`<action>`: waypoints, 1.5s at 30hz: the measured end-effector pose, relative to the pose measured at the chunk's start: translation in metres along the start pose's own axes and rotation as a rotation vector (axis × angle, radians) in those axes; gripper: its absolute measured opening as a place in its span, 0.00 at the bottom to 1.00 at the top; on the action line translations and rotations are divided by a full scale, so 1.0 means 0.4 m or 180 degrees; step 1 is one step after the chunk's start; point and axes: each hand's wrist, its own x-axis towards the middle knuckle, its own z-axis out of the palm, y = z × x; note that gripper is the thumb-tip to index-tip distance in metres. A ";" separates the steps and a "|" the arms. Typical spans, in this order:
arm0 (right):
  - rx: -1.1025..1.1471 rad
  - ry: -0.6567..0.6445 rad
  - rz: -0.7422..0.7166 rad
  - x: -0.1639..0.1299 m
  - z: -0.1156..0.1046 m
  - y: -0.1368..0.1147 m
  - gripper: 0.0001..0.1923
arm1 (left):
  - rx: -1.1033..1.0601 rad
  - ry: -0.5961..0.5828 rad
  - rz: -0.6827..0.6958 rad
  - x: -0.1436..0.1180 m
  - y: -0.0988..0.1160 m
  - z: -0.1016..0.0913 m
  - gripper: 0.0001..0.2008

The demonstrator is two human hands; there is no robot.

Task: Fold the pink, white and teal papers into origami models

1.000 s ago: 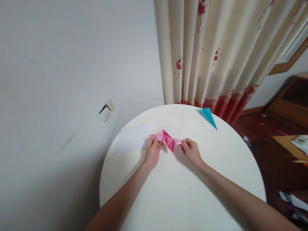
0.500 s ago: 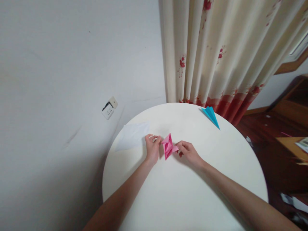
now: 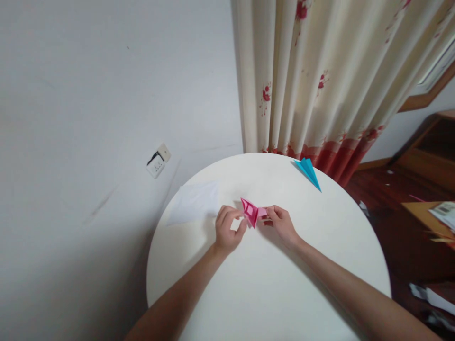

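Note:
A folded pink paper piece [image 3: 250, 211] is held just above a round white table [image 3: 270, 284], near its far middle. My left hand [image 3: 227, 229] pinches the piece's left side with curled fingers. My right hand [image 3: 280, 222] pinches a small flap on its right side. The pink piece is gathered into a compact pointed shape between the two hands.
A white sheet of paper [image 3: 195, 203] lies at the table's left edge. A blue folded paper plane [image 3: 308, 171] rests at the far right rim. A cream curtain with red flowers [image 3: 320, 76] hangs behind. A wall socket [image 3: 158, 161] is at left; wooden furniture [image 3: 426, 156] stands at right.
The pink paper was stretched wide between both hands a second ago. It collapsed into a compact shape, my left hand let go briefly, and now pinches it again.

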 end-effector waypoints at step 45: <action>-0.0876 0.0038 -0.0296 0.025 -0.027 0.044 0.21 | -0.1167 -0.0613 -0.1823 -0.008 -0.033 0.060 0.11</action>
